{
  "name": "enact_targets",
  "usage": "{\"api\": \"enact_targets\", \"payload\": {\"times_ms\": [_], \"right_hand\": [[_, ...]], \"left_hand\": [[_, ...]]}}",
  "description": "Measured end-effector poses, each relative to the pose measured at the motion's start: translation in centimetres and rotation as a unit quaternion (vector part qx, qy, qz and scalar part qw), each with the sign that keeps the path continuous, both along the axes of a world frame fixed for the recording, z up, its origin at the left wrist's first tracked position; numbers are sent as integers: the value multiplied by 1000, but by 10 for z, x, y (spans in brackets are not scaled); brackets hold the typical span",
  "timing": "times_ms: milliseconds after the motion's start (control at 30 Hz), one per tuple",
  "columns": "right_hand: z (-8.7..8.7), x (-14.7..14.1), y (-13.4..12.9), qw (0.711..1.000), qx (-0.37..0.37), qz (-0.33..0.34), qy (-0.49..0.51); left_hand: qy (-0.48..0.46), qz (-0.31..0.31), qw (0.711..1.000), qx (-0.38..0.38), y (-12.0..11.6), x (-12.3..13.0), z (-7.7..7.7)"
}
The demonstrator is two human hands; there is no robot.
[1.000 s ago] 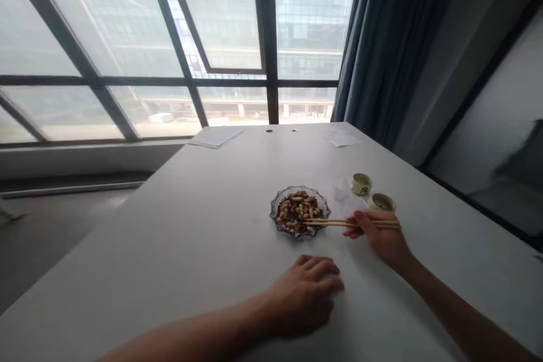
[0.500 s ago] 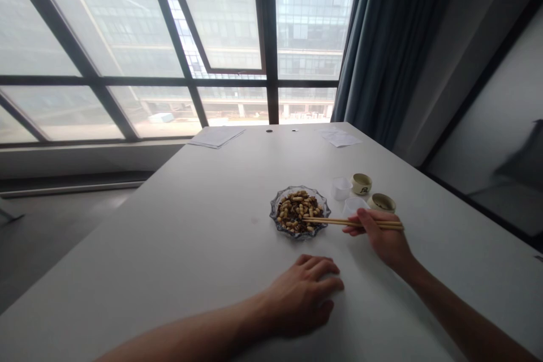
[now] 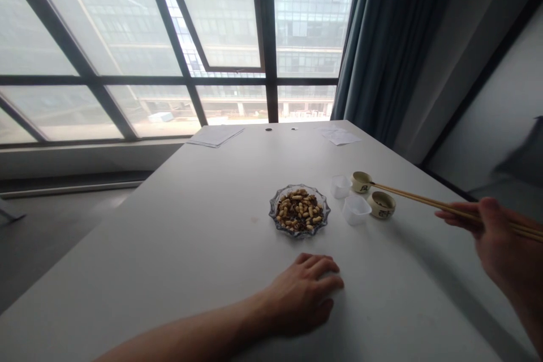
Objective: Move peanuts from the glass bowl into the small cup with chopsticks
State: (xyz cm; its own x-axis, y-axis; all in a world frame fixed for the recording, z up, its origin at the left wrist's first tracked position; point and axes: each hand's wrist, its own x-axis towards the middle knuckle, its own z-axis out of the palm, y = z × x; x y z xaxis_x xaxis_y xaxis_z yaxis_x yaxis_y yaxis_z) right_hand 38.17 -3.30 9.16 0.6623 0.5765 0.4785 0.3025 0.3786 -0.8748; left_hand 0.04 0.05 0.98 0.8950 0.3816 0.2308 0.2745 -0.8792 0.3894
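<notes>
Right hand (image 3: 494,237) grips the chopsticks (image 3: 428,202), tips at the rim of the far cup (image 3: 360,185) – a small dark bit (image 3: 372,183) there. Left hand (image 3: 307,294) lies unclenched on the table (image 3: 169,249), fingers slightly bent – near the bowl (image 3: 274,212) of peanuts (image 3: 302,208). Clear tubs (image 3: 356,214) stand between.

1. Long white rectangular table (image 3: 182,220): smooth, with a soft sheen.
2. Round scalloped clear-glass bowl (image 3: 283,228): glossy, faceted; the tan and dark-brown nut-like pieces (image 3: 300,206) inside look matt and rough.
3. Two small square clear-plastic cups (image 3: 356,211): smooth, faintly shiny.
4. Two round beige cups (image 3: 382,212), nearer the table's right edge: apparently ceramic, smooth.
5. Slender tan wooden chopsticks (image 3: 424,200): smooth, matt.
6. White paper sheets (image 3: 216,136), far left corner: flat, matt.
7. Blue-grey cloth curtain (image 3: 382,39), beyond the far right corner: matt, folded.
</notes>
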Motion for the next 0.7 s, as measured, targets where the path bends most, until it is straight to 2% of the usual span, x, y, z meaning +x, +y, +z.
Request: {"api": "enact_targets", "payload": {"times_ms": [133, 233, 333, 433, 567, 700], "right_hand": [[-21, 21, -9, 999, -23, -27, 28], [-37, 28, -9, 998, -63, -19, 18], [-45, 31, -8, 996, -84, -2, 7], [-40, 28, -8, 998, -64, -3, -10], [-23, 12, -10, 999, -38, 2, -18], [-11, -23, -6, 996, -47, 69, -31]], "left_hand": [[3, 3, 1000, -6, 0, -1, 0], [4, 6, 1000, -8, 0, -1, 0], [6, 7, 1000, -7, 0, -1, 1], [8, 7, 1000, -5, 0, 0, 2], [9, 8, 1000, -4, 0, 0, 3], [6, 6, 1000, -11, 0, 0, 3]]}}
